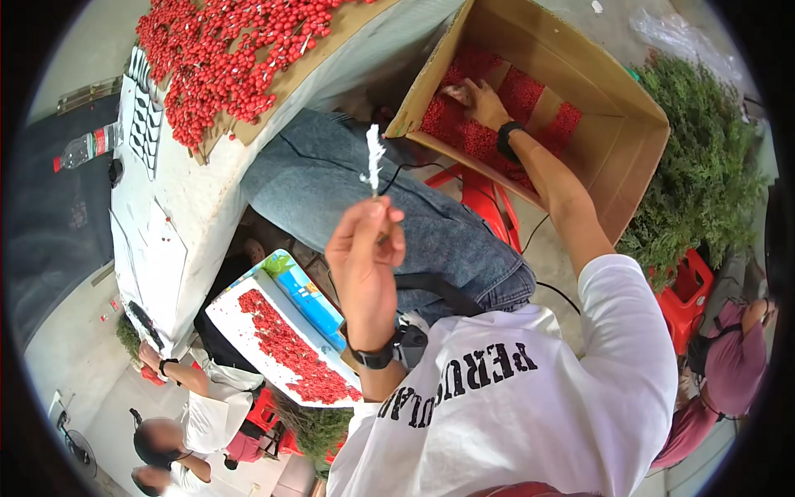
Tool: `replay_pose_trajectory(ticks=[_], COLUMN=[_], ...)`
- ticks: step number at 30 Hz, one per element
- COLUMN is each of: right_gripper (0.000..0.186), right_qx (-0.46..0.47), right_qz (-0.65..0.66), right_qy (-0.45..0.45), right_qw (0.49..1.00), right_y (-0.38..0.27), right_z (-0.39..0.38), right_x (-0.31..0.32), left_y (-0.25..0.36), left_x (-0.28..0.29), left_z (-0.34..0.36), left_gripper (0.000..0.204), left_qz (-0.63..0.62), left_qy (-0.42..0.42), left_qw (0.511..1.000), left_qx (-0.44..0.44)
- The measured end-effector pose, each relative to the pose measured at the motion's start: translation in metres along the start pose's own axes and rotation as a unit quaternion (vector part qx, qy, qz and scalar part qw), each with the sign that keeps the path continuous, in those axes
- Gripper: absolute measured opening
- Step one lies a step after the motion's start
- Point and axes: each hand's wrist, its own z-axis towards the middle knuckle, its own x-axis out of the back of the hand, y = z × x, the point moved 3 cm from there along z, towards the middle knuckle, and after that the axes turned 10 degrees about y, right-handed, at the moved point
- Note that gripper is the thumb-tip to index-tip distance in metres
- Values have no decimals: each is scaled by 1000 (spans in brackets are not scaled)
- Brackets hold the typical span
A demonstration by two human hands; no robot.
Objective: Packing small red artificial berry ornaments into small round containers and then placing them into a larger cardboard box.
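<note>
My left hand [364, 253] is raised over my lap, thumb and fingers pinched round the lower end of a thin white, feathery-looking sprig [374, 157]. The sprig stands upright, its tip pointing away from me. To the right, my right hand [480, 103] reaches down into an open cardboard box [613, 99]. Bunches of small red artificial berries [522, 93] lie on the box's bottom. The right fingers are bent together among the berries near the box's left wall; what they grip, if anything, is too small to make out.
A white-covered table [199, 199] at far left bears a heap of red berry stems [240, 58]. Beside my left forearm, a white tray [224, 311] holds more berries. Red stools [687, 290] and green foliage [696, 149] stand at right. Other people sit at lower left and right.
</note>
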Motion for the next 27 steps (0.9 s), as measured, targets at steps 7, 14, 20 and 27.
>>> replay_pose_trajectory(ticks=[7, 14, 20, 27], right_gripper=[78, 59, 58, 56], right_qx=[-32, -285, -273, -165], right_qz=[87, 606, 613, 509], right_qy=[-218, -204, -62, 167], right_qw=[971, 714, 739, 828], right_y=[35, 15, -43, -93], right_z=[0, -24, -41, -72], right_x=[-47, 13, 145, 248], left_y=[-28, -69, -96, -133], left_x=[-27, -54, -88, -112], left_z=[1, 12, 45, 86], left_gripper=[23, 22, 16, 9], left_qz=[-16, -67, -105, -141], left_qy=[-81, -139, -145, -148], left_qw=[992, 968, 961, 933], left_qx=[91, 198, 212, 296])
